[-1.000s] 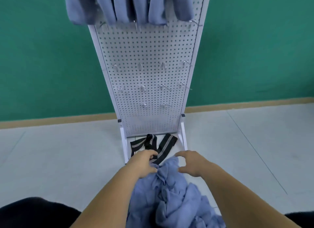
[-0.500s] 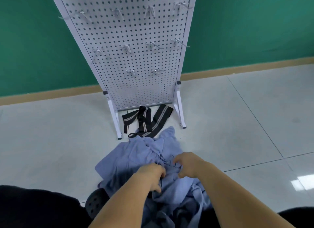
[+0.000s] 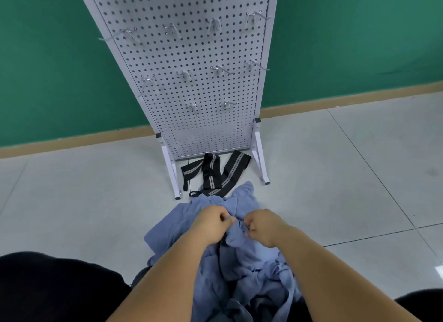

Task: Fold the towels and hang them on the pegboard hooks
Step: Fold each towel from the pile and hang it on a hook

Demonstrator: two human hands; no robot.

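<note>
A heap of crumpled blue towels (image 3: 242,271) lies on the floor in front of me. My left hand (image 3: 211,222) and my right hand (image 3: 262,225) sit close together on top of the heap, each pinching a fold of one blue towel between them. The white pegboard (image 3: 191,65) stands upright behind the heap, with several bare metal hooks (image 3: 221,70) in rows across it. No hung towels are in view.
A black strap with grey stripes (image 3: 215,172) lies on the floor between the pegboard's white feet (image 3: 261,163). Light floor tiles (image 3: 335,178) spread to both sides. A green wall (image 3: 48,70) with a tan skirting runs behind. My dark trousers (image 3: 52,288) fill the lower left corner.
The view has tilted down, so the hung towels at the board's top have left the frame. Both hands drew back from the strap onto the heap and closed on a towel.
</note>
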